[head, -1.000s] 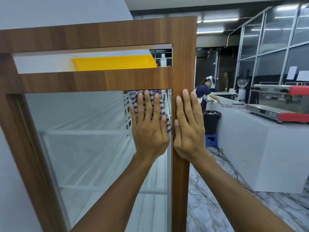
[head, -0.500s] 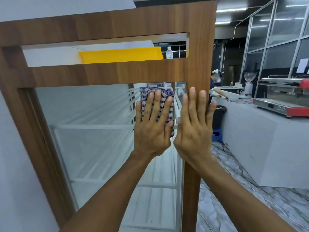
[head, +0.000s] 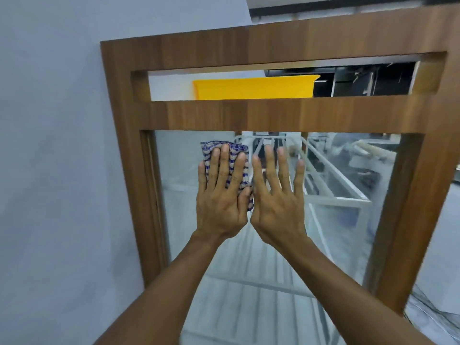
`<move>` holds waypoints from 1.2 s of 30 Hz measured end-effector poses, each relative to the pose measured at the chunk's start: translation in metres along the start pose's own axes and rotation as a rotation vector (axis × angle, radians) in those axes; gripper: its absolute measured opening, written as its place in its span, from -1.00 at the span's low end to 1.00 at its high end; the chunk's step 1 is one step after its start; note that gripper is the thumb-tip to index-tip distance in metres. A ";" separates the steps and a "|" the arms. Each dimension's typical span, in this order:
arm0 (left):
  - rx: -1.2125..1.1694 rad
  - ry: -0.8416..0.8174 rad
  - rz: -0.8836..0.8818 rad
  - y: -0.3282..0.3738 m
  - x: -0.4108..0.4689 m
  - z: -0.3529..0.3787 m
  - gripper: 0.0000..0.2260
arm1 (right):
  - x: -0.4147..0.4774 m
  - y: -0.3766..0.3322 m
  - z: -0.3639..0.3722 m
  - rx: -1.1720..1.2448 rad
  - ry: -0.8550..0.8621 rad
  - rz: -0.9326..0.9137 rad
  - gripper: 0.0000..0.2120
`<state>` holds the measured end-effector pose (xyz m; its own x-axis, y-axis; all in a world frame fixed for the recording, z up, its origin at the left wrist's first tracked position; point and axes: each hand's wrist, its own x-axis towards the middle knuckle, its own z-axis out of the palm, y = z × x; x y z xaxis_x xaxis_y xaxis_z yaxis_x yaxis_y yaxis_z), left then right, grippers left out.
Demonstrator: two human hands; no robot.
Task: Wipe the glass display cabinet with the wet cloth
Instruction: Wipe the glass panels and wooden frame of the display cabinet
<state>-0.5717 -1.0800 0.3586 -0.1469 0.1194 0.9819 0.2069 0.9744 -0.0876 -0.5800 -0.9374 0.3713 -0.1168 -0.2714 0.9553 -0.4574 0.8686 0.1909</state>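
Two bare forearms reach up from the bottom of the view to the cabinet's front. The left hand (head: pixel 220 195) lies flat and spread over a folded blue-and-white checked cloth (head: pixel 234 155), pinning it against the glass pane (head: pixel 336 232) with the palm rather than gripping it; an open hand spreads the pressure, which I take to be the point when wiping. The right hand (head: pixel 278 197) sits just beside it, fingers splayed and empty, flat on the glass, likely steadying the person. Both are in the upper part of the pane, just below the wooden crossbar (head: pixel 273 115), toward the left. The wooden frame (head: pixel 124 150) surrounds the pane, standing near a pale wall (head: pixel 49 145). Through the glass, white wire shelves (head: pixel 331 170) run back. Above the crossbar, an open slot shows something flat and yellow (head: pixel 254 88) behind it.
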 end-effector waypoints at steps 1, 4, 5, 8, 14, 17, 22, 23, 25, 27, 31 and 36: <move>0.011 0.003 -0.012 -0.014 -0.002 -0.004 -0.48 | 0.003 -0.013 0.005 0.003 -0.001 -0.009 -0.44; 0.028 0.023 -0.082 -0.058 -0.004 -0.016 -0.46 | 0.008 -0.047 0.019 0.038 -0.005 -0.017 -0.34; 0.027 0.026 -0.108 -0.070 -0.008 -0.020 -0.45 | 0.008 -0.054 0.022 0.038 -0.004 -0.008 -0.30; -0.004 0.018 -0.191 -0.086 -0.036 -0.024 -0.46 | 0.004 -0.061 0.027 0.019 0.007 0.026 -0.29; -0.044 -0.047 -0.039 -0.042 -0.051 -0.010 -0.49 | -0.014 -0.044 0.023 0.017 0.008 -0.002 -0.49; -0.035 0.031 -0.092 -0.029 -0.015 -0.005 -0.50 | -0.023 -0.025 0.018 -0.003 0.019 0.055 -0.49; -0.069 -0.035 0.093 -0.002 -0.039 0.001 -0.50 | -0.030 0.010 0.004 -0.022 0.049 0.095 -0.50; -0.050 -0.032 0.094 -0.005 -0.044 0.003 -0.49 | -0.031 0.018 0.001 -0.027 0.052 0.119 -0.50; -0.032 0.028 -0.027 0.001 -0.035 0.006 -0.48 | -0.034 0.035 -0.006 -0.046 0.061 0.150 -0.48; -0.047 0.055 -0.093 0.031 -0.010 0.011 -0.48 | -0.037 0.048 -0.010 -0.066 0.050 0.114 -0.47; -0.129 -0.016 0.114 0.085 -0.001 0.023 -0.50 | -0.042 0.073 -0.021 -0.102 0.036 0.099 -0.48; -0.070 -0.021 0.136 0.091 -0.021 0.031 -0.48 | -0.056 0.112 -0.050 -0.142 -0.021 0.060 -0.48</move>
<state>-0.5794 -0.9877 0.3245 -0.1333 0.2542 0.9579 0.2927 0.9335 -0.2070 -0.5808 -0.8038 0.3506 -0.1591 -0.2246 0.9614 -0.3196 0.9331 0.1651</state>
